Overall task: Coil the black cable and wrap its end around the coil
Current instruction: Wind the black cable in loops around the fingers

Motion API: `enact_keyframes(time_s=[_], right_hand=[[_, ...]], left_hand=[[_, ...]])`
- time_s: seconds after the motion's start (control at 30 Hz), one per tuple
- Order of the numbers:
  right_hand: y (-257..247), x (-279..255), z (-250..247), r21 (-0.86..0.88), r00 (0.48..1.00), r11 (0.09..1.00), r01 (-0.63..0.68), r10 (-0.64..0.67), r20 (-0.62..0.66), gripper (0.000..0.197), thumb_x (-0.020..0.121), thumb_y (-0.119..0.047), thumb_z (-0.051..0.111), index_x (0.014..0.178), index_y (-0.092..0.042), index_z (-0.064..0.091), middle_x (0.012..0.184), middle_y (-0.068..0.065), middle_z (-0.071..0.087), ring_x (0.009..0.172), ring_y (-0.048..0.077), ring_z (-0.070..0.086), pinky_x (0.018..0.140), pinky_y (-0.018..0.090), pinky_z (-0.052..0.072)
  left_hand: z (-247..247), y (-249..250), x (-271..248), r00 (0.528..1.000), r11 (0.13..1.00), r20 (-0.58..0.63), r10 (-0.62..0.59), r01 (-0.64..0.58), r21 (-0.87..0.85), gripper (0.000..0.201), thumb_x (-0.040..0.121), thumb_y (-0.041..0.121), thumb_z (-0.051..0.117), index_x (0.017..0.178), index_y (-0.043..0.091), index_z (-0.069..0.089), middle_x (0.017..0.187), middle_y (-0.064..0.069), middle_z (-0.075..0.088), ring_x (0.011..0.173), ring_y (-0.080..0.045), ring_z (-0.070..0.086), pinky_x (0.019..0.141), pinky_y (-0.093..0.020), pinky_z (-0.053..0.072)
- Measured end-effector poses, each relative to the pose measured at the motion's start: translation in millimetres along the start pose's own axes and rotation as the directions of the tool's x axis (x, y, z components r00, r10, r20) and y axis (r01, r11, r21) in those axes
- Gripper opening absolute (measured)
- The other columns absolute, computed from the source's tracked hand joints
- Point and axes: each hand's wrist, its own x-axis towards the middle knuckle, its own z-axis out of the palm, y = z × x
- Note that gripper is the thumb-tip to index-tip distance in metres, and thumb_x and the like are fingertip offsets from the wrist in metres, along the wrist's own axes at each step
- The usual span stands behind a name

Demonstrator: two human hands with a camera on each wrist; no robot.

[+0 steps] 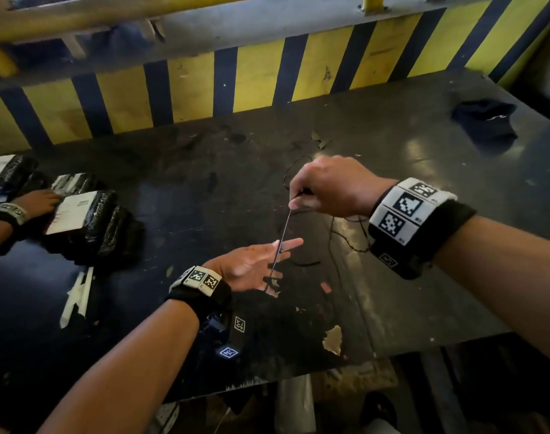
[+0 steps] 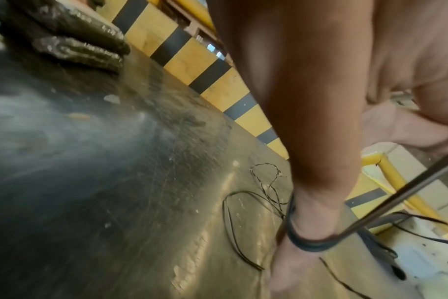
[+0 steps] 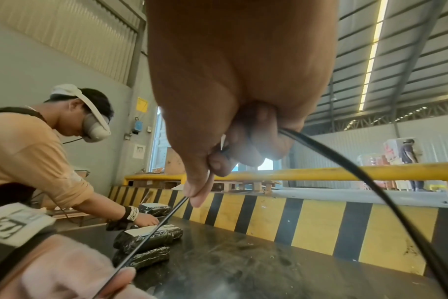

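Observation:
The thin black cable (image 1: 283, 233) runs taut from my right hand (image 1: 302, 198) down to my left hand (image 1: 261, 264). My left hand lies palm up with its fingers straight. A few turns of cable (image 2: 312, 243) are wound round those fingers (image 2: 317, 182). My right hand, higher and farther back, pinches the cable (image 3: 166, 220) between thumb and forefinger (image 3: 200, 194). The rest of the cable (image 3: 371, 182) arcs out of that fist to the right. Loose cable (image 1: 345, 238) lies in loops on the dark table (image 1: 424, 277) under my right wrist.
Black wrapped packages (image 1: 89, 220) with white labels are stacked at the left, with another person's hand (image 1: 38, 202) on them. A black cap (image 1: 486, 119) lies at the far right. A yellow-and-black striped barrier (image 1: 267, 73) bounds the table behind. White strips (image 1: 79, 292) lie near the left front.

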Motion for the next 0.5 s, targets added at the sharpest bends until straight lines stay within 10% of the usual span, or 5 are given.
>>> enact_keyframes(time_s=[0.3, 0.5], right_hand=[[19, 32, 16, 0.095, 0.996, 0.994, -0.059, 0.065, -0.056, 0.021, 0.085, -0.054, 0.069, 0.097, -0.038, 0.078, 0.103, -0.006, 0.075, 0.100, 0.026, 0.068, 0.075, 0.034, 0.044], [39, 34, 51, 0.437, 0.996, 0.898, -0.049, 0.074, -0.041, 0.016, 0.085, -0.043, 0.077, 0.094, -0.031, 0.083, 0.083, -0.015, 0.075, 0.078, 0.000, 0.067, 0.070, 0.024, 0.048]], left_hand=[[15, -1, -2, 0.995, 0.988, 0.081, 0.050, -0.038, -0.150, 0.060, 0.078, 0.062, 0.072, 0.135, 0.048, 0.058, 0.161, -0.009, 0.033, 0.140, -0.044, 0.041, 0.112, -0.069, 0.030], [23, 22, -15, 0.957, 0.961, 0.225, 0.183, -0.126, -0.246, 0.052, 0.088, 0.051, 0.067, 0.137, 0.037, 0.059, 0.162, -0.024, 0.023, 0.144, -0.053, 0.022, 0.112, -0.075, 0.019]])
